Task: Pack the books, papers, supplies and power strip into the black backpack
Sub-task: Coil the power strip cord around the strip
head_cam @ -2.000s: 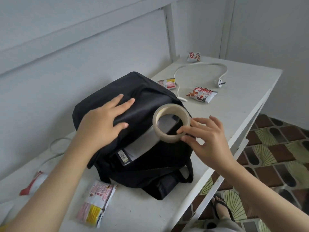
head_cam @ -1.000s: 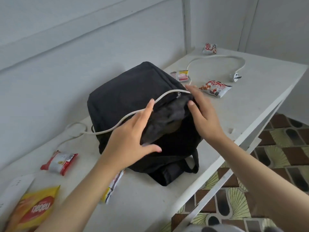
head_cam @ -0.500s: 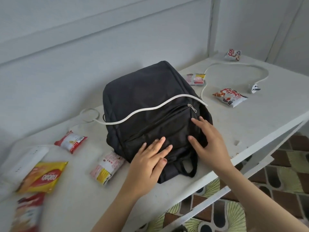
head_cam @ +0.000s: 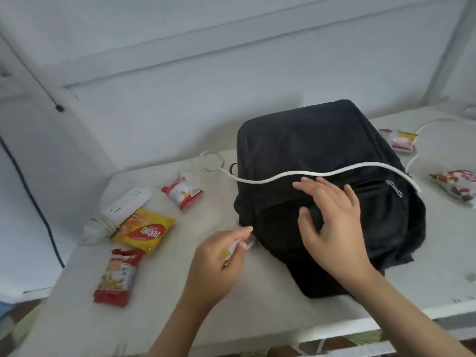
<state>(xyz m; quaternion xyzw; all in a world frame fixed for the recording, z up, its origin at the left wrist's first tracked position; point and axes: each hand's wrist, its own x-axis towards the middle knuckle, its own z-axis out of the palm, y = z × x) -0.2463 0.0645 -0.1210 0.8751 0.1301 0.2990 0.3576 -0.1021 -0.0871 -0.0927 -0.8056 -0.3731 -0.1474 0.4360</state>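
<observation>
Left hand point(head_cam: 219, 258): fingers curled in a pinch on a small packet point(head_cam: 231, 249) at the bag's seven o'clock corner. It is blurred, so I read the hold as likely rather than certain.
Right hand point(head_cam: 334, 222): fingers spread and laid flat on the bag's front panel, holding nothing.
Black backpack point(head_cam: 322, 140): lies on the white table point(head_cam: 257, 318), right of centre in my view, with its zipper pull point(head_cam: 394, 188) at the three o'clock side.
Power strip point(head_cam: 128, 204): well apart at the bag's nine o'clock. Its white cord point(head_cam: 283, 175) is draped across the top of the bag.
Step in hand: I judge it is lifting the packet to put it in a pocket.
Doing it well: I'd press the panel down with my right hand, lift the cord clear, then run the zipper open before feeding anything in. Otherwise the cord drags over the opening.
Edges: the table's near edge runs along six o'clock, just below the bag's base, so I'd avoid pulling the bag toward me.
Open room: there is bare tabletop at seven o'clock between my forearms. A yellow packet point(head_cam: 145, 231) and red packets point(head_cam: 118, 276) crowd the eight to nine o'clock side.
</observation>
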